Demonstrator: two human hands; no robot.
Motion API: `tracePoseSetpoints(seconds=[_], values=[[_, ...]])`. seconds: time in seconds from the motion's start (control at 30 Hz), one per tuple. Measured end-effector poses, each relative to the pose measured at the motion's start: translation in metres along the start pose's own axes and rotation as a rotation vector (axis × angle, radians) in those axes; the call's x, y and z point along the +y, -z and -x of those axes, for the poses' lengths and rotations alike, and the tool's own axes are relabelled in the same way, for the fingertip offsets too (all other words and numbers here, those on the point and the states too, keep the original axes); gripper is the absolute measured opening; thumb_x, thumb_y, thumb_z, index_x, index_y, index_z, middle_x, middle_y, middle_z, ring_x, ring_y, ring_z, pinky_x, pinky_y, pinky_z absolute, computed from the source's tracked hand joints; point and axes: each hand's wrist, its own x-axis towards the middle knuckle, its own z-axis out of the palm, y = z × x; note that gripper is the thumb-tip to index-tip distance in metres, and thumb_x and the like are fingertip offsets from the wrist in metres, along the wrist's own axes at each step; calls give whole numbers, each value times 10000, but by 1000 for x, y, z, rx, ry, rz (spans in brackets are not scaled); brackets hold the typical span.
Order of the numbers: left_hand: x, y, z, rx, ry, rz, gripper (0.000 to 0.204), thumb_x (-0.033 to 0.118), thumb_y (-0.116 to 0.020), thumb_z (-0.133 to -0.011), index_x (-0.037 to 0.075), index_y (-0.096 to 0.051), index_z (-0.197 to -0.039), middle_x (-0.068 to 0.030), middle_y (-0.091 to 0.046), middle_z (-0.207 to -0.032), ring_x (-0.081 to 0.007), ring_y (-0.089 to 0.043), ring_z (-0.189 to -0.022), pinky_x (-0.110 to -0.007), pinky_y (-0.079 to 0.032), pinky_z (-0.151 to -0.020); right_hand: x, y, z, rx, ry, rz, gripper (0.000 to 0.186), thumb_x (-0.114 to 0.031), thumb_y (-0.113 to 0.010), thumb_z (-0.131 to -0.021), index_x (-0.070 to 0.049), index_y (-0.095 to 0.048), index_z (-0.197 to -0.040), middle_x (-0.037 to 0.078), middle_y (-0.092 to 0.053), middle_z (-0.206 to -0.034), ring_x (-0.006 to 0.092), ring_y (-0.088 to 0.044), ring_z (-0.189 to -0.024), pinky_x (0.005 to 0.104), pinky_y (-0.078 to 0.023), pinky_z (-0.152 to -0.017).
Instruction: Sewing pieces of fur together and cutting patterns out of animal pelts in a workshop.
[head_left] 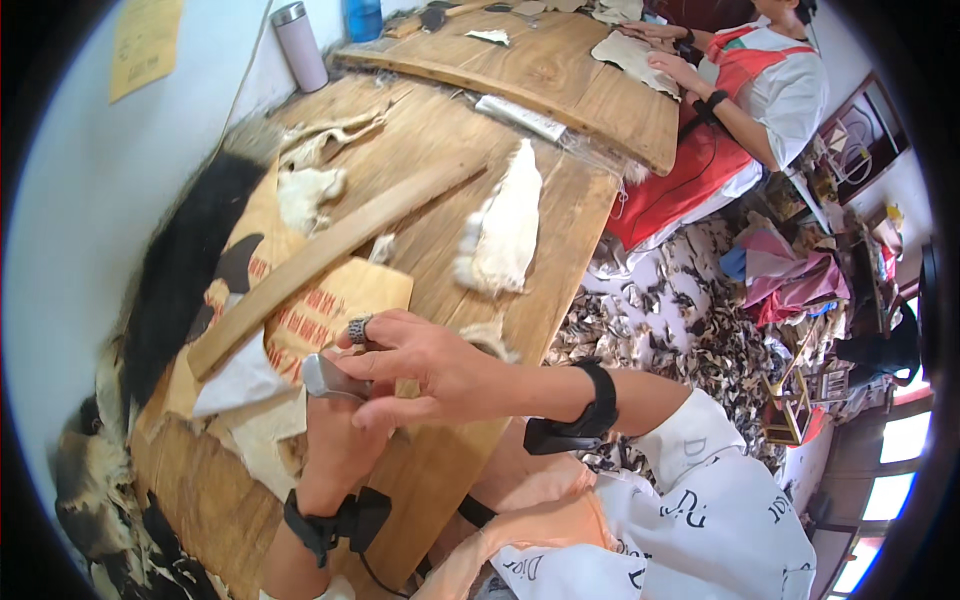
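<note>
At the far left, a pale bottle (300, 48) stands beside the wall (85, 220), with a blue container (364, 20) to its right. On the right, scraps (600, 330) lie on the floor (688, 268), near a pink cloth (797, 272).

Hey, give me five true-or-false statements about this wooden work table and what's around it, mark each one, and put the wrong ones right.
1. The wooden slat lies across the tan paper. True.
2. The left hand is far from the right hand. False: the left hand and right hand meet at a grey metal piece.
3. The ring is on the right hand. True.
4. The lavender tumbler lies on its side. False: the lavender tumbler stands upright.
5. Scraps litter the floor. True.
</note>
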Motion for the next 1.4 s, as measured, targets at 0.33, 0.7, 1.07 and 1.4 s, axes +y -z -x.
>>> tracePoseSetpoints(seconds=[0.33, 0.7, 1.07, 1.4], values=[[36, -77, -61, -401, 159, -275, 410, 182, -677, -758, -7, -503, -1077, -190, -520, -1008, -339, -551, -839, -371, -462, -699, 87, 162, 39, 449, -621, -144, 219, -120, -627, -773, -25, -641, -970, 57, -634, -734, 87, -561, -596, 245, -469, -567], [37, -149, -176, -578, -616, -724, 385, -52, -492, -688, 105, -609, -1020, -45, -523, -1220, -336, -408, -1175, -403, -368, -963, 134, 223, 100, 285, -655, 120, 271, -262, -557, -701, -49, -602, -864, 153, -596, -823, 304, -575, -771, 394, -453, -700], [76, -117, -189, -674, -386, -823, 234, 128, -506, -857, 13, -564, -1053, -180, -549, -1148, -342, -471, -1110, -428, -384, -937, 127, 230, 107, 433, -605, 230, 170, -199, -647, -578, -52, -601, -648, 151, -588, -626, 338, -590, -642, 399, -460, -562], [52, -46, -108, -197, -193, -495, 106, 25, -499, -773, 12, -552, -864, -187, -507, -746, -387, -499, -760, -461, -407, -826, 106, 167, 17, -122, -240, -111, 217, -233, -705, -641, -77, -632, -773, 120, -585, -599, 313, -566, -562, 370, -445, -526]])
